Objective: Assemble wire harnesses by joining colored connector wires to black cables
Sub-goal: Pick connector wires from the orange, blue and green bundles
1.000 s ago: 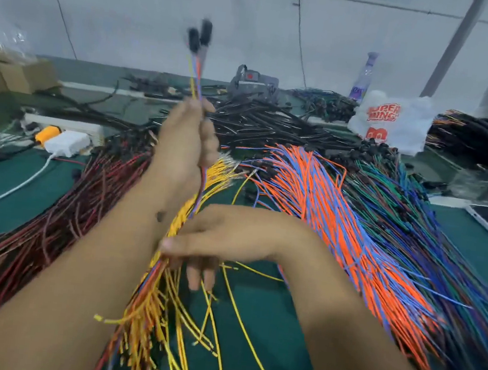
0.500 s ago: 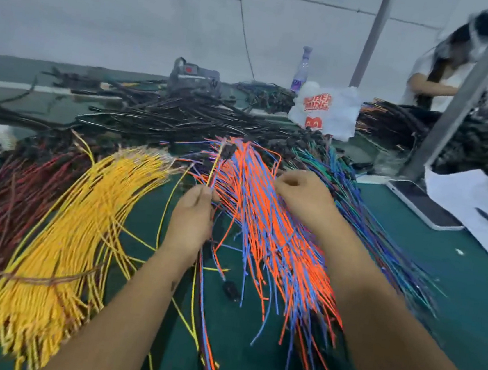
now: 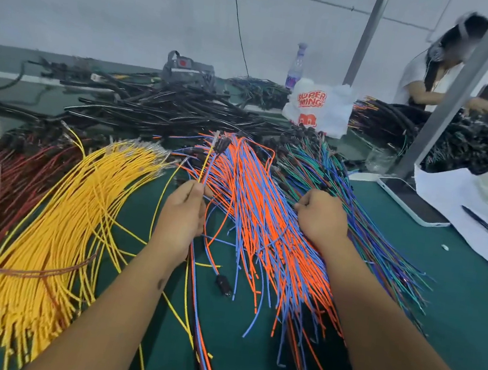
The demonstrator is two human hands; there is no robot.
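We log the left hand (image 3: 182,223) with fingers pinched on a thin bunch of yellow, orange and blue wires (image 3: 207,162) ending in black connectors, held above the green table (image 3: 453,287). Right hand (image 3: 322,218) curls into the orange-and-blue bundle (image 3: 266,217). Four colour bundles in all; white bag (image 3: 318,108) reads "SUPER MING"; glossy black cables (image 3: 166,112) behind.

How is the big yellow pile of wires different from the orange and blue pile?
The yellow pile is a single colour; the orange and blue pile mixes two. The yellow pile lies left of the left hand, which does not touch it, while the right hand rests on the orange and blue pile's right edge. The yellow pile's far tips look metallic; the orange and blue pile's far ends carry dark connectors. Both fan out on the green table.
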